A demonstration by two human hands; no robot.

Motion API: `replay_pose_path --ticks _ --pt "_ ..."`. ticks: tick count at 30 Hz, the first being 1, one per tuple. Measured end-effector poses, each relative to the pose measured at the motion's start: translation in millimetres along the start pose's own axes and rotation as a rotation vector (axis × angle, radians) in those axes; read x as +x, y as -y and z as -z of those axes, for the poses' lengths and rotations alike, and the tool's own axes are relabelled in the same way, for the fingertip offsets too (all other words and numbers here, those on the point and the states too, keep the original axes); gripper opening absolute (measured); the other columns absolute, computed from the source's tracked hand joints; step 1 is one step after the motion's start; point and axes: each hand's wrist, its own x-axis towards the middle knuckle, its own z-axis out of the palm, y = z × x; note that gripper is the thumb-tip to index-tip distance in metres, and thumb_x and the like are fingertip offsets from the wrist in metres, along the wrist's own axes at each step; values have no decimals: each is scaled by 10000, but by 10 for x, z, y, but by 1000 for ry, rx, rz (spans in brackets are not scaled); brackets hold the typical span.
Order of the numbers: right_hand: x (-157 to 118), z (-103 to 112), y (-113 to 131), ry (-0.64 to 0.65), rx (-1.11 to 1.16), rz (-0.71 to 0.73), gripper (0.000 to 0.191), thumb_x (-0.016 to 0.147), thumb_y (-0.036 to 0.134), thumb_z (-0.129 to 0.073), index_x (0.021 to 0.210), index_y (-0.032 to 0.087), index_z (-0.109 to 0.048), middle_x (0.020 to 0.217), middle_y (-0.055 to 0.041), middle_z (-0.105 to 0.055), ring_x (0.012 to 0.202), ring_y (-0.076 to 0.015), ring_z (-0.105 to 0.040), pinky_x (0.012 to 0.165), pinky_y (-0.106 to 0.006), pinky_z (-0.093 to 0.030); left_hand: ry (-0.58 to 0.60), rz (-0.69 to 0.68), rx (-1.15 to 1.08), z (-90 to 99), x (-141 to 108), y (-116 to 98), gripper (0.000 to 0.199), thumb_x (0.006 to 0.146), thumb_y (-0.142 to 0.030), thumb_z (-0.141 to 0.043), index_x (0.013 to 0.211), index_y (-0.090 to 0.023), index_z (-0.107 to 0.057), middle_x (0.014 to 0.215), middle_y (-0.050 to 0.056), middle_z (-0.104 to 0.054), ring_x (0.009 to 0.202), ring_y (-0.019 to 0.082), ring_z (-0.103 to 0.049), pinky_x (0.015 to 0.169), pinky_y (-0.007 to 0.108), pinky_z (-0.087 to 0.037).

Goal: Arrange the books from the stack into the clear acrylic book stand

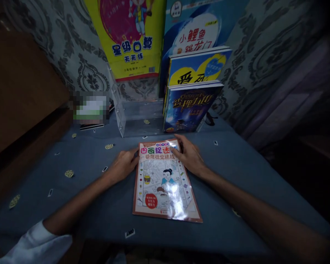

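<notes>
A thin picture book (pixel 154 176) with a drawn figure in blue and brown borders lies in front of me, cover up, on the dark blue-grey tablecloth (pixel 99 205). My left hand (pixel 123 165) grips its upper left edge, with fingers curled and their tips partly hidden at the border. On the opposite edge, near the top corner, my right hand (pixel 191 156) holds it with the thumb on the glossy cover and the index finger stretched past the corner. Glare covers part of the lower cover.
Beyond the book stands a clear acrylic rack (pixel 140 128). It bears a yellow workbook (pixel 134 66), a blue book (pixel 198 22) behind, a yellow-and-blue book (pixel 176 69) and a dark blue book (pixel 192 106). A blurred stack (pixel 90 110) sits at left, beside brown furniture (pixel 22 80).
</notes>
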Motion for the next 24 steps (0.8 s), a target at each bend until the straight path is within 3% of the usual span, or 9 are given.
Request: replay_pose_path --ticks 4,9,14,19,24 --pt "-17 21 -6 3 -122 44 428 868 357 -601 1264 196 -616 1150 -132 -718 1038 -328 -654 922 -534 -513 -46 -67 306 -15 19 13 252 979 -256 -518 1167 -206 -679 1110 108 -695 1023 264 -666 847 346 -529" --pt "-36 62 -39 41 -231 73 356 905 385 -576 1209 213 -643 1089 -121 -714 988 -325 -645 897 -514 -503 -6 -231 319 -38 69 149 332 1018 -236 -445 1307 -166 -594 1352 136 -634 1239 273 -597 1059 461 -484" --pt "-53 123 -15 49 -248 73 325 905 383 -586 1183 226 -647 1042 -104 -698 956 -321 -635 855 -493 -509 -14 -303 262 -42 107 280 369 1013 -277 -469 1358 -189 -565 1431 124 -600 1335 287 -551 1104 503 -462" --pt "-88 193 59 59 -208 7 280 890 308 -587 1143 226 -674 985 -91 -676 910 -295 -642 795 -447 -531 -30 -287 208 -60 120 314 380 1009 -293 -470 1367 -214 -569 1441 124 -595 1325 298 -566 1092 548 -465" --pt "-114 227 67 57 -152 -6 249 899 280 -565 1094 229 -711 962 -88 -690 919 -293 -653 832 -474 -538 -24 -273 180 -56 126 290 377 1016 -316 -463 1363 -229 -580 1447 116 -592 1311 303 -577 1075 549 -473"
